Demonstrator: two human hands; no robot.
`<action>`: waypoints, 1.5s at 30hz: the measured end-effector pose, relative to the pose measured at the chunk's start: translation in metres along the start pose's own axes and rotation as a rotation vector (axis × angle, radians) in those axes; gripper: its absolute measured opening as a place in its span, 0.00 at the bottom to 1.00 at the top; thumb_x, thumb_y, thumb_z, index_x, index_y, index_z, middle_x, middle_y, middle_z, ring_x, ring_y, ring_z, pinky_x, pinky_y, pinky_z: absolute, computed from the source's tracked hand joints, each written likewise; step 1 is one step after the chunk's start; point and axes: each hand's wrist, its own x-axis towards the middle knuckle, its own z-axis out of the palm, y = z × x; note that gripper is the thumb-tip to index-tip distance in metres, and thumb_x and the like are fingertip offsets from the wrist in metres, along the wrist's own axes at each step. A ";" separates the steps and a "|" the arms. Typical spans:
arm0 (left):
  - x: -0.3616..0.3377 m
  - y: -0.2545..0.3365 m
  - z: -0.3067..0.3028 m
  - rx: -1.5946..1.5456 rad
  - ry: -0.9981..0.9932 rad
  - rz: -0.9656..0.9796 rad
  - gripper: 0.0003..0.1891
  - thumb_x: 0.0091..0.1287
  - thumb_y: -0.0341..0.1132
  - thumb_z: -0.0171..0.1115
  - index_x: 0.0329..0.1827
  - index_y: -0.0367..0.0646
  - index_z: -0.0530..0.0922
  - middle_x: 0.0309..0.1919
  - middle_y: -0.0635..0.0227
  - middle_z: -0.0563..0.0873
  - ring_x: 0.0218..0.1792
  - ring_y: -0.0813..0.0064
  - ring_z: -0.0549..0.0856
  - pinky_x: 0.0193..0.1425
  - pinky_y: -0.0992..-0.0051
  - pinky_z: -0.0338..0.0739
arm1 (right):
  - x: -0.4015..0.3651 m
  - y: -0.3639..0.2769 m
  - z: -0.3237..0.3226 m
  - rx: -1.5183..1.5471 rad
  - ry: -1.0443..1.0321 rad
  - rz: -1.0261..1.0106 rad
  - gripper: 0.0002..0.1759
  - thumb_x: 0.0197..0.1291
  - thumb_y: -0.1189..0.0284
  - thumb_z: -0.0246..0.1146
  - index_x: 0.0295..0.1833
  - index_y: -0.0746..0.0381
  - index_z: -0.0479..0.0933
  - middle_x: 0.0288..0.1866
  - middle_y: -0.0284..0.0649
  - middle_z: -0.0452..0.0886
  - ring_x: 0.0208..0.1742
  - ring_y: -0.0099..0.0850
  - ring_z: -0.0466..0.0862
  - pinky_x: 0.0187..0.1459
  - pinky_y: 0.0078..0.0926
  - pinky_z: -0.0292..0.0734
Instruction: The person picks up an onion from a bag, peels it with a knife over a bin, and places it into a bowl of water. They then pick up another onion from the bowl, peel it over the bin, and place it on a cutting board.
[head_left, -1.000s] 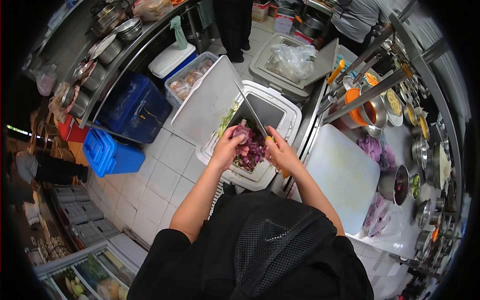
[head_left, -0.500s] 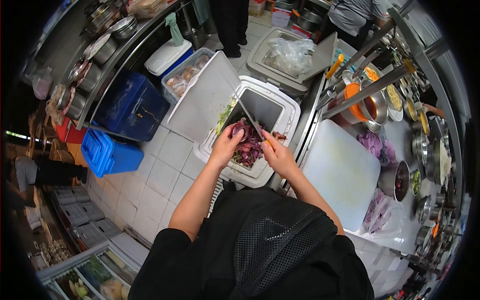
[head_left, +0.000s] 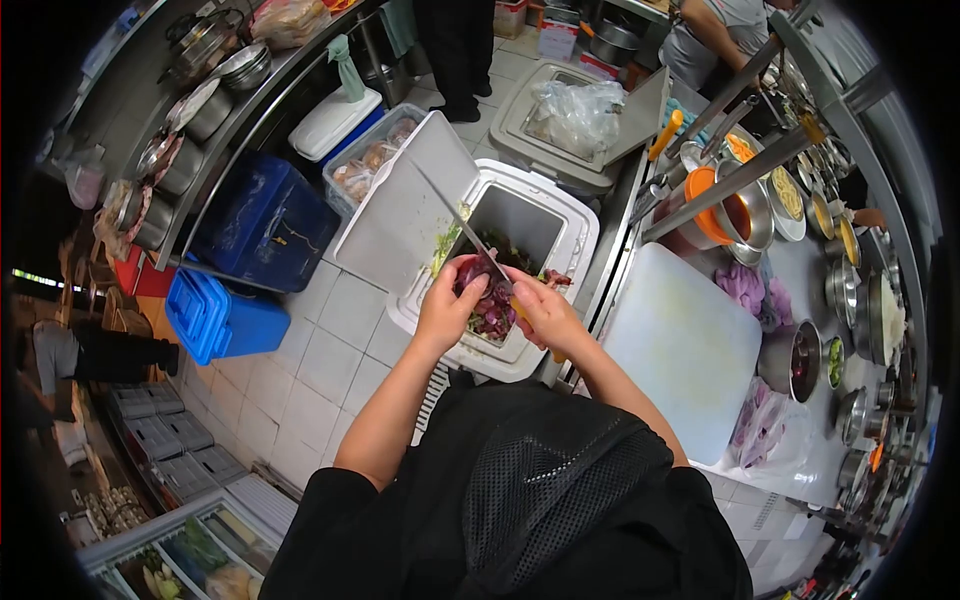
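Observation:
Over an open white bin (head_left: pixel 578 215), my left hand (head_left: pixel 445 308) is closed around a dark purple onion (head_left: pixel 474 272), partly hidden by the fingers and the blade. My right hand (head_left: pixel 552 318) grips a knife (head_left: pixel 452 212) by its yellow handle, the long blade pointing away and to the left across the onion. The fingertips of both hands are close together at the onion. Below them, purple onion skins (head_left: pixel 490 325) lie in the bin, with green scraps (head_left: pixel 446 240) along its left edge. The bin's lid (head_left: pixel 400 205) stands raised on the left.
On the right, a counter holds a white cutting board (head_left: pixel 675 350), a steel pot (head_left: pixel 792 360) with dark contents, and several bowls. A blue bin (head_left: pixel 225 315) stands on the tiled floor to the left. Behind is another lidded bin (head_left: pixel 520 115). Other people stand nearby.
The knife has swung left, so its blade now reaches past the onion toward the raised lid. My right hand has come closer to my left.

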 end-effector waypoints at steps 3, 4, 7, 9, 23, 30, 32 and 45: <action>-0.008 0.015 -0.002 -0.175 -0.030 -0.132 0.19 0.72 0.37 0.60 0.59 0.36 0.72 0.46 0.64 0.83 0.47 0.76 0.82 0.44 0.77 0.81 | -0.003 -0.008 0.003 0.201 -0.065 0.075 0.30 0.75 0.50 0.43 0.74 0.54 0.63 0.19 0.32 0.69 0.14 0.20 0.67 0.15 0.20 0.64; -0.010 0.013 -0.001 -0.176 -0.025 -0.134 0.19 0.72 0.37 0.60 0.59 0.36 0.72 0.46 0.64 0.83 0.47 0.76 0.82 0.44 0.77 0.81 | -0.003 -0.009 0.003 0.252 -0.061 0.099 0.30 0.75 0.49 0.41 0.73 0.54 0.64 0.18 0.32 0.68 0.13 0.20 0.66 0.14 0.19 0.61; -0.013 0.007 0.003 -0.345 -0.051 -0.056 0.18 0.72 0.36 0.59 0.61 0.36 0.71 0.47 0.63 0.82 0.43 0.77 0.83 0.40 0.78 0.83 | 0.014 0.014 -0.012 0.222 0.067 0.167 0.30 0.75 0.49 0.41 0.73 0.55 0.63 0.18 0.33 0.68 0.12 0.21 0.65 0.14 0.19 0.61; -0.010 0.008 0.005 -0.368 -0.030 -0.050 0.19 0.74 0.37 0.56 0.62 0.38 0.69 0.48 0.62 0.82 0.41 0.75 0.84 0.39 0.77 0.83 | 0.018 0.019 -0.022 0.169 0.035 0.153 0.29 0.76 0.51 0.42 0.72 0.57 0.64 0.20 0.32 0.69 0.13 0.21 0.66 0.14 0.19 0.61; 0.027 -0.046 -0.014 -1.100 -0.010 -0.548 0.19 0.77 0.48 0.41 0.52 0.45 0.76 0.36 0.61 0.83 0.29 0.71 0.76 0.32 0.72 0.70 | 0.019 0.034 0.004 -0.281 0.224 -0.014 0.29 0.73 0.53 0.50 0.72 0.59 0.66 0.34 0.42 0.78 0.34 0.31 0.78 0.37 0.27 0.71; 0.030 -0.021 -0.004 -1.066 0.032 -0.532 0.25 0.73 0.58 0.44 0.46 0.45 0.79 0.31 0.62 0.84 0.24 0.72 0.77 0.28 0.72 0.70 | 0.004 0.028 0.007 -0.327 0.267 -0.123 0.28 0.72 0.54 0.51 0.69 0.61 0.69 0.41 0.52 0.84 0.43 0.45 0.85 0.47 0.34 0.76; 0.032 -0.023 -0.003 -0.961 0.010 -0.499 0.28 0.71 0.63 0.45 0.44 0.46 0.79 0.30 0.63 0.85 0.22 0.72 0.77 0.24 0.72 0.69 | -0.002 0.026 0.009 -0.310 0.265 -0.115 0.28 0.72 0.54 0.51 0.69 0.60 0.69 0.40 0.52 0.84 0.43 0.46 0.85 0.47 0.35 0.77; 0.044 -0.027 0.014 -0.727 0.241 -0.422 0.22 0.74 0.52 0.46 0.41 0.42 0.78 0.27 0.59 0.86 0.21 0.70 0.83 0.20 0.73 0.75 | -0.048 0.022 0.010 -0.708 0.227 -0.125 0.29 0.69 0.53 0.55 0.68 0.61 0.69 0.38 0.56 0.84 0.39 0.55 0.83 0.40 0.47 0.77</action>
